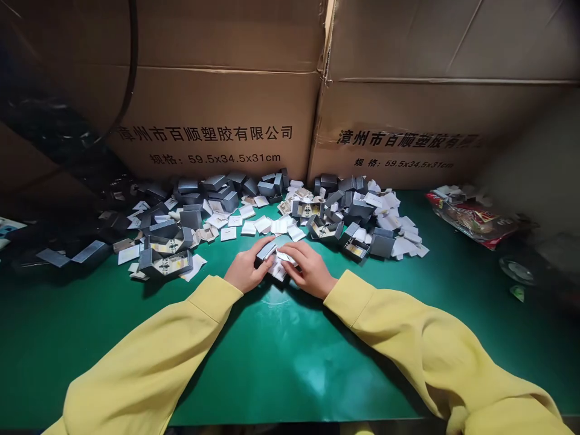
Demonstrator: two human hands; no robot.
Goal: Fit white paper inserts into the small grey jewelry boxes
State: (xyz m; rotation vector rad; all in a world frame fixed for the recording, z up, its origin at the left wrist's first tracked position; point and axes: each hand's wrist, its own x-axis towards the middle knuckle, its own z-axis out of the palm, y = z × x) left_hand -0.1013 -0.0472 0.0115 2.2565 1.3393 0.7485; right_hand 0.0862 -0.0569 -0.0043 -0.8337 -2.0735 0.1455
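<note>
In the middle of the green table, my left hand (250, 266) is closed round a small dark grey box (267, 251). My right hand (309, 269) is closed on a folded white paper (286, 258) at the right side of that box. Both hands nearly meet, and fingers cover much of the box, so its inside shows only in part. Just beyond the hands lie several loose folded white papers (249, 228). Open dark boxes with cream inserts stand close by, one to the left (165, 264) and one to the right (325, 229).
Piles of dark boxes and white papers spread along the back, left (193, 219) and right (360, 208). Two large cartons (217, 99) form a wall behind. A red plastic bag (475, 217) and a round clear lid (516, 270) lie at the right. A black cable (133, 66) hangs at upper left.
</note>
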